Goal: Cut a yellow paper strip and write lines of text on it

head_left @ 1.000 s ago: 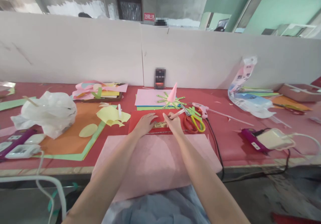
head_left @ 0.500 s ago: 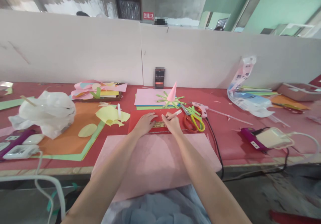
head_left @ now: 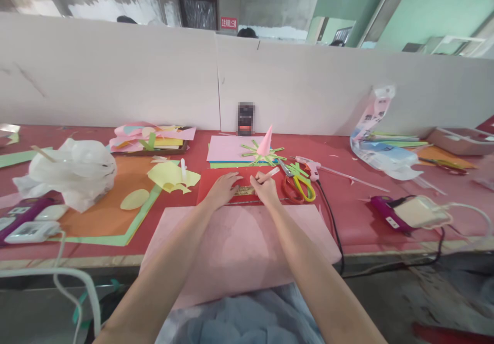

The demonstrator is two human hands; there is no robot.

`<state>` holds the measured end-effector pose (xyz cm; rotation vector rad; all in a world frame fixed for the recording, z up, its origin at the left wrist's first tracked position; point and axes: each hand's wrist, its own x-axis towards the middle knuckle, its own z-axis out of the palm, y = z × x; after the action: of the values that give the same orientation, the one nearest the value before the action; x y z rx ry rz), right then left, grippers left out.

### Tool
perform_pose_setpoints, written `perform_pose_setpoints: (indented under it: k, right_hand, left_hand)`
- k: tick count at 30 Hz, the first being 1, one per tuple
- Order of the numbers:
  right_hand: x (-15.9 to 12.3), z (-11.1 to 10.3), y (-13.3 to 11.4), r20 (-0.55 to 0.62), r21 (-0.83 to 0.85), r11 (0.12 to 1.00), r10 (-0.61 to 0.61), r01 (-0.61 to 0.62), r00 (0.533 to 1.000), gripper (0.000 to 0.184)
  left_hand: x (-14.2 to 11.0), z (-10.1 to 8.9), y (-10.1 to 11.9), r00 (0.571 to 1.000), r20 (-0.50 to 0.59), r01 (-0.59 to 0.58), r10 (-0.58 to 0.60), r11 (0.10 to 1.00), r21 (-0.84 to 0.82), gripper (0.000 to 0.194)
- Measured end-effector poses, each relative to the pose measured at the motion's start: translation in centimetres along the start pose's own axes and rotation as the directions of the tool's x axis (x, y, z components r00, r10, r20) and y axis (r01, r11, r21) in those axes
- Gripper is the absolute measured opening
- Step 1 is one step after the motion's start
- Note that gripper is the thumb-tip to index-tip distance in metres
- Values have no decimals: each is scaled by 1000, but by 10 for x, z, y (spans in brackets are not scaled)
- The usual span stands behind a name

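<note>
A red sheet or folder lies in front of me, with a small gold-yellow patch near its front edge. My left hand rests flat on it, fingers stretched out left of the patch. In my right hand a pale pen is gripped, its tip at the red surface right of the patch. Beyond the red piece, a pink paper cone with green paper strips around its base stands on stacked sheets. Scissors with red and yellow handles lie right of my right hand.
A pink glue gun with a black cord lies at the right. A white plastic bag sits on orange paper at the left. Purple power strips lie near the edge. A blurred phone-like device leans on the partition.
My right hand has shifted very slightly to the right with the pen. My left hand and the objects on the table stay in place.
</note>
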<state>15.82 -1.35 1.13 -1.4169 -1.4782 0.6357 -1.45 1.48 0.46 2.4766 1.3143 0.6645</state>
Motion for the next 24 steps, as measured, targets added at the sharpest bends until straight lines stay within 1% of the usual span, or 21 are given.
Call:
perform_pose_setpoints:
  k: [2, 7, 10, 15, 19, 21, 24]
  right_hand:
    - [0, 0, 0, 3, 17, 1000, 3, -3, 1000, 32]
    - [2, 1, 4, 8, -40, 999, -3, 4, 1000, 29]
    - [2, 2, 6, 15, -38, 999, -15, 15, 1000, 29]
    - [1, 1, 4, 10, -39, 999, -16, 17, 1000, 30]
    - [1, 0, 2, 6, -87, 996, -25, 26, 1000, 30]
    - [1, 0, 1, -6, -68, 998, -4, 4, 1000, 30]
    - [0, 0, 0, 17, -8, 1000, 14, -14, 1000, 31]
  left_hand:
    - [0, 0, 1, 1000, 1, 4, -4, 1000, 3, 38]
    - [-1, -4, 4, 1000, 9, 5, -5, 1000, 1, 38]
    - [-1, -4, 4, 1000, 6, -5, 5, 1000, 4, 38]
    - [-1, -3, 3, 1000, 16, -2, 1, 1000, 8, 38]
    - [-1, -4, 3, 1000, 17, 0, 0, 1000, 11, 38]
    - [-1, -4, 3, 1000, 19, 3, -4, 1000, 10, 38]
    - [-1, -4, 4, 1000, 18, 0, -1, 1000, 10, 38]
